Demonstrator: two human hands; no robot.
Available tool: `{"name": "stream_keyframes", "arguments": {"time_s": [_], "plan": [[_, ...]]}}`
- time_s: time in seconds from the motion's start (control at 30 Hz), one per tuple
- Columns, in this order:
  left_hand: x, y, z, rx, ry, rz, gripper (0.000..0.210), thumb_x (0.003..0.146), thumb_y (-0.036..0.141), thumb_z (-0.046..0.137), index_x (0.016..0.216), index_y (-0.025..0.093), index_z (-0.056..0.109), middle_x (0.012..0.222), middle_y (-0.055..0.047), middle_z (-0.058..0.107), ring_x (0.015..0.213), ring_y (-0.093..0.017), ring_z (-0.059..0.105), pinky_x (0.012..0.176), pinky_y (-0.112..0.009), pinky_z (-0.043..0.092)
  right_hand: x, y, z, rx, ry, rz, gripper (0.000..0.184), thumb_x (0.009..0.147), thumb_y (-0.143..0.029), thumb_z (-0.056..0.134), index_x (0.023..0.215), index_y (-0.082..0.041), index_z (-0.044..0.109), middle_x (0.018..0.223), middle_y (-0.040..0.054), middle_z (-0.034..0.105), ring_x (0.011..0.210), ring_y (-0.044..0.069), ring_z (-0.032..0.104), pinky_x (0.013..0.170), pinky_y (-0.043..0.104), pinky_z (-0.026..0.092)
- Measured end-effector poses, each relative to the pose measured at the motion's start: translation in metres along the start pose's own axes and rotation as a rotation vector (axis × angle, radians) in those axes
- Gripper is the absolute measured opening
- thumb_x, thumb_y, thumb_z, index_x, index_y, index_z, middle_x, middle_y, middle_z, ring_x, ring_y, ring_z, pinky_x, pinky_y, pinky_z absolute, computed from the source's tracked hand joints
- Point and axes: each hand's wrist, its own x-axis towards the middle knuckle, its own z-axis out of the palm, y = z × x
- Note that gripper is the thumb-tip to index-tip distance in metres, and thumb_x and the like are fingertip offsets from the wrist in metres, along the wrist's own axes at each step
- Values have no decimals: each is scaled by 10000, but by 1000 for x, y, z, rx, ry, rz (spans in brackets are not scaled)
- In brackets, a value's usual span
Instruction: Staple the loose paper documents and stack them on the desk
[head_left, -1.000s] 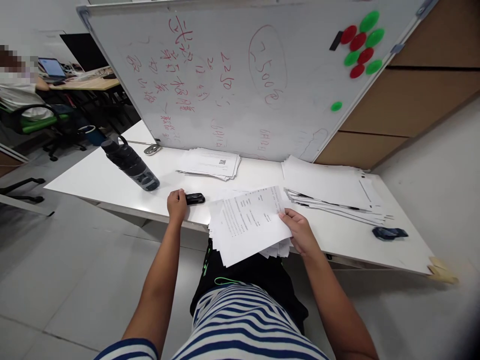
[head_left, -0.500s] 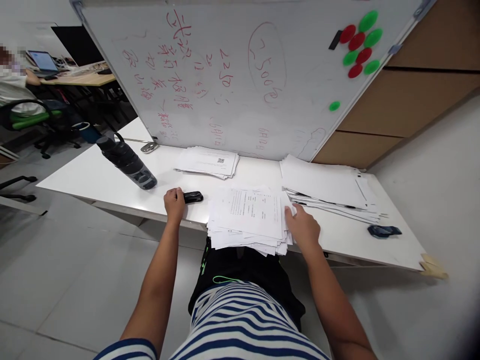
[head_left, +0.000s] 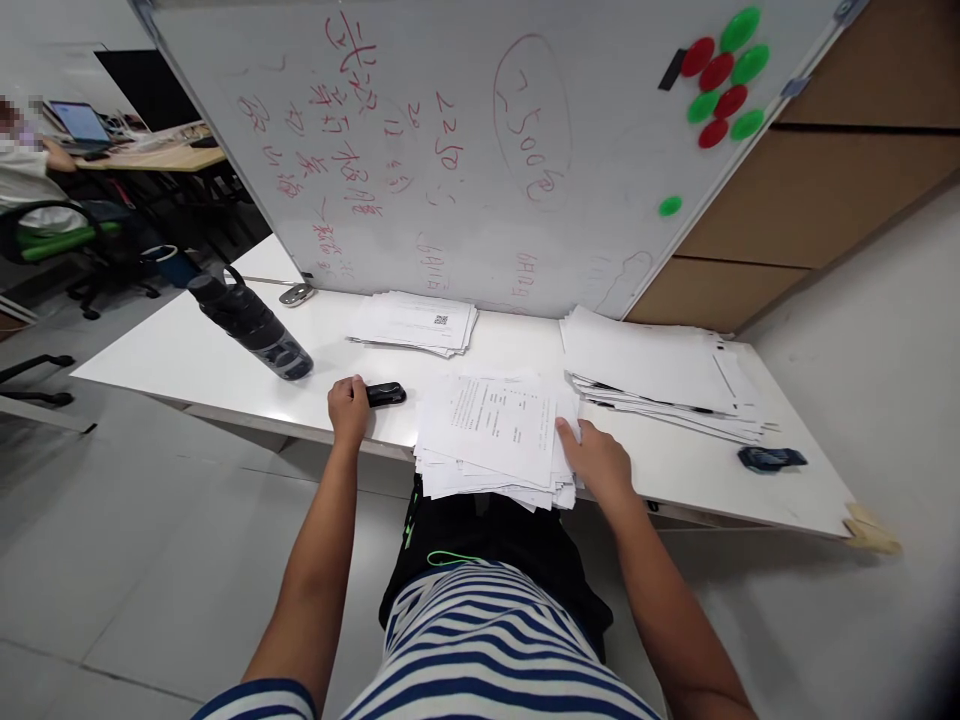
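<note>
My left hand (head_left: 349,408) is closed round one end of a black stapler (head_left: 387,394), which lies on the white table. To its right, a pile of printed papers (head_left: 499,430) sits at the table's front edge, its sheets unevenly stacked. My right hand (head_left: 598,460) grips the right side of the top sheets, thumb on top and fingers underneath, out of sight. How many sheets it pinches I cannot tell.
Behind the pile lie a stack with a QR code (head_left: 409,322) and a larger paper stack (head_left: 645,360). A dark bottle (head_left: 255,325) stands at left; a dark blue object (head_left: 771,458) lies at right. A whiteboard (head_left: 465,150) rises behind. A person (head_left: 34,170) sits far left.
My right hand has shifted slightly left, its thumb now over the sheet's edge. The top sheets have turned a little. My left hand and the stapler have stayed put.
</note>
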Motion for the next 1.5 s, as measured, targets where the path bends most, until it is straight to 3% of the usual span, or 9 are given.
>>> {"name": "stream_keyframes", "arguments": {"time_s": [0.47, 0.57, 0.67, 0.77, 0.93, 1.0, 1.13, 1.23, 1.5], "plan": [[0, 3, -1, 10, 3, -10, 356, 965, 402, 362, 782, 230, 616, 952, -93, 673, 1005, -250, 590, 929, -398, 438, -10, -6, 8, -57, 15, -111, 637, 985, -613, 262, 1207, -107, 578, 1081, 197, 693, 941, 308, 672, 698, 344, 427], [-4, 9, -5, 27, 54, 35, 353, 981, 391, 341, 843, 222, 619, 970, -104, 669, 1024, -258, 581, 958, -417, 415, 6, 12, 2, -4, 8, -79, 653, 975, -653, 223, 1120, -175, 645, 1001, 151, 717, 920, 292, 669, 679, 329, 403], [-4, 20, -9, 52, 89, 148, 329, 987, 376, 345, 930, 211, 624, 1087, -115, 663, 1101, -258, 565, 1015, -424, 373, 30, 32, 3, 48, 106, -93, 536, 1002, -567, 267, 1059, -213, 666, 984, 100, 728, 921, 260, 659, 664, 302, 373], [11, 39, -5, 100, 19, 224, 293, 968, 376, 402, 955, 204, 638, 1077, -118, 674, 1078, -277, 583, 986, -433, 387, 48, 41, 12, 35, 183, -118, 407, 1011, -451, 335, 1104, -202, 643, 975, 80, 733, 877, 234, 655, 624, 286, 328], [63, 88, 31, 171, -384, 422, 241, 918, 403, 512, 1001, 234, 662, 1115, -106, 681, 1088, -309, 588, 923, -436, 430, 54, 41, 26, -19, 260, -158, 366, 1015, -376, 348, 1190, -192, 612, 979, 78, 732, 825, 213, 647, 596, 273, 289], [79, 106, 54, 219, -473, 488, 266, 896, 407, 552, 1068, 231, 655, 1206, -121, 657, 1177, -331, 550, 960, -458, 416, 54, 40, 27, -9, 277, -161, 366, 1018, -375, 343, 1183, -196, 617, 977, 74, 731, 825, 203, 644, 600, 264, 292], [93, 122, 96, 321, -555, 461, 469, 851, 487, 612, 1234, 218, 594, 1374, -169, 568, 1340, -368, 432, 1010, -493, 392, 55, 39, 25, -14, 275, -138, 364, 1023, -378, 337, 1168, -197, 618, 935, 64, 733, 800, 193, 644, 601, 269, 287], [95, 118, 115, 410, -637, 347, 537, 829, 562, 610, 1249, 228, 589, 1393, -180, 562, 1297, -382, 485, 952, -486, 426, 57, 39, 23, -28, 267, -134, 367, 1028, -389, 324, 1153, -205, 616, 922, 52, 735, 787, 194, 654, 589, 282, 274], [98, 106, 123, 497, -627, 319, 450, 907, 587, 479, 1204, 291, 643, 1353, -99, 618, 1172, -312, 593, 870, -405, 427, 58, 39, 23, -31, 223, -116, 380, 1040, -405, 309, 1193, -197, 588, 969, 77, 738, 830, 205, 666, 620, 267, 306]]}}
